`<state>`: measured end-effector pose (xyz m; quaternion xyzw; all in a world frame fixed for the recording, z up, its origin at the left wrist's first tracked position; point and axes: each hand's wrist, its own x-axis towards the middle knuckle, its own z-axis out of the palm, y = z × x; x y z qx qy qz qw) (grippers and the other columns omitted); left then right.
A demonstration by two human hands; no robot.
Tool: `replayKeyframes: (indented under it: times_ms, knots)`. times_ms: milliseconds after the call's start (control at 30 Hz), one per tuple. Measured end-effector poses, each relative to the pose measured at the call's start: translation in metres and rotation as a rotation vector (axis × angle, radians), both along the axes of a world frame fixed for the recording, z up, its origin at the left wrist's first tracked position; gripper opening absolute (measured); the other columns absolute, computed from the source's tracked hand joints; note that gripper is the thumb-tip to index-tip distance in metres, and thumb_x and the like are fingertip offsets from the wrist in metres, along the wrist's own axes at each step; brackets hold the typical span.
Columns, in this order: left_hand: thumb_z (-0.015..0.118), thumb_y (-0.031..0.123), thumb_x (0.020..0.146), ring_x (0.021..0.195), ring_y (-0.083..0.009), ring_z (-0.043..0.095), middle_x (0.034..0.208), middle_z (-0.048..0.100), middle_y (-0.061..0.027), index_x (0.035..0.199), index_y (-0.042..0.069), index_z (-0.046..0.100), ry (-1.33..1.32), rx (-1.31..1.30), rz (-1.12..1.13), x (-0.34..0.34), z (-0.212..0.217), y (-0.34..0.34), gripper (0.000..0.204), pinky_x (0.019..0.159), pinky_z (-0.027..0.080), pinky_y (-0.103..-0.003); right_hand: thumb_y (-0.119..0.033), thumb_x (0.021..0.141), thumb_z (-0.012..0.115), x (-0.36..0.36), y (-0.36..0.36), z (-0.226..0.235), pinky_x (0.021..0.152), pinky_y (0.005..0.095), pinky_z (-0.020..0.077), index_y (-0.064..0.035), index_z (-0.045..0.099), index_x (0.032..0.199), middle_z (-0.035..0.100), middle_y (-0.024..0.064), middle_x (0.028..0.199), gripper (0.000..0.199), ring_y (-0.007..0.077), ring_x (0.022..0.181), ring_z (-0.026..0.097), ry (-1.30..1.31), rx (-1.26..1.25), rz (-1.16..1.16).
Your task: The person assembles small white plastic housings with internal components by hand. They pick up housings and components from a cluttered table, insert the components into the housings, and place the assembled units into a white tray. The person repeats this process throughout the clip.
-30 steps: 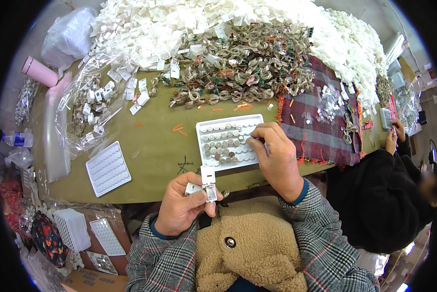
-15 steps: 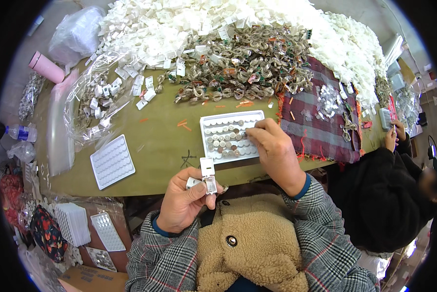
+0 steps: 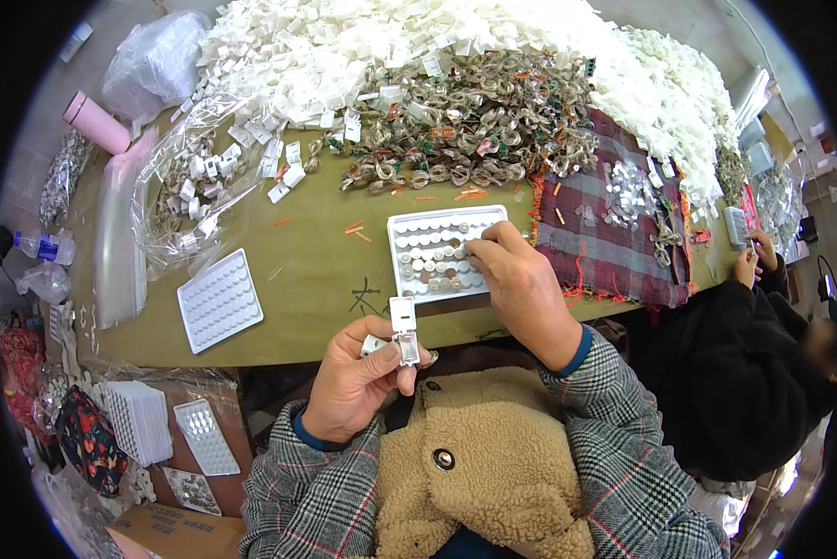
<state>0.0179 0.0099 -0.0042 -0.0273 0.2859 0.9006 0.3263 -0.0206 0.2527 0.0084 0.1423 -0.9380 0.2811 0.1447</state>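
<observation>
On the head view's green table [image 3: 316, 270] lay two white trays [image 3: 219, 303], one bearing over a dozen discs [image 3: 439, 252] beside the right hand [image 3: 526, 289], its grip unclear. The left hand [image 3: 349, 384] pinched one open white case [image 3: 403, 310].

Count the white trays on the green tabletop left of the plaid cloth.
2: one tray with round discs, by the right hand; another tray farther left. More may be hidden under heaps.
</observation>
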Motion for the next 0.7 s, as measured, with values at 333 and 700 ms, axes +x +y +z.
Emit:
replayKeyframes:
  times_ms: [333, 700]
  knots:
    - [0.058, 0.005, 0.098, 0.076, -0.0179, 0.068, 0.103, 0.069, -0.0244, 0.112, 0.0, 0.058, 0.003, 0.015, 0.02, -0.004, -0.004, -0.002, 0.015, 0.069, 0.06, -0.03, 0.009, 0.082, 0.066, 0.012, 0.012, 0.012, 0.07, 0.0351, 0.0529, 0.0042, 0.068, 0.097, 0.061, 0.014, 0.093, 0.016, 0.0298, 0.079, 0.065, -0.012, -0.208, -0.017]
    - [0.056, 0.007, 0.1, 0.086, -0.0188, 0.07, 0.108, 0.067, -0.0203, 0.115, -0.001, 0.056, 0.034, -0.073, 0.072, 0.004, 0.002, 0.004, 0.017, 0.077, 0.063, -0.033, 0.006, 0.084, 0.065, 0.017, 0.003, 0.013, 0.072, 0.0351, 0.0523, 0.0034, 0.067, 0.097, 0.06, 0.0147, 0.094, 0.013, 0.0315, 0.08, 0.064, -0.075, 0.033, -0.008]
